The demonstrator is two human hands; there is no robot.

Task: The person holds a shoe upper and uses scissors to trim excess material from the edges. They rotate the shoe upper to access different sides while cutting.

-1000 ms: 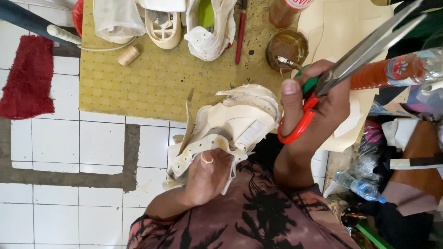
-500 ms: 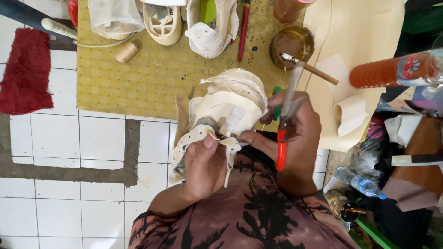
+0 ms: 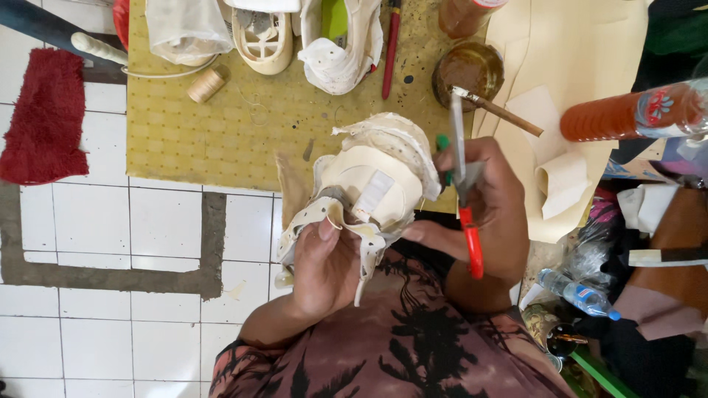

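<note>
**Cream shoe upper in one hand, red-handled scissors in the other**

The left hand [image 3: 324, 269] is closed around a cream shoe upper [image 3: 369, 188], thumb pressed onto its soft, perforated edge. The piece is domed and stiff-looking, with ragged, frayed margins and a pale rectangular tab across its middle; it is held above the person's lap at the near edge of a yellow dotted mat [image 3: 221, 125]. The right hand [image 3: 483, 214] grips scissors [image 3: 463, 184] with glossy red handles, the metal blades pointing up and away, just beside the upper.

On the mat lie a spool of tan thread [image 3: 206, 83], another cream shoe [image 3: 263, 37] and a round brown glue tin [image 3: 468, 70] with a brush [image 3: 498, 110] resting on it. A fuzzy red cloth [image 3: 46, 118] sits on white floor tiles.
</note>
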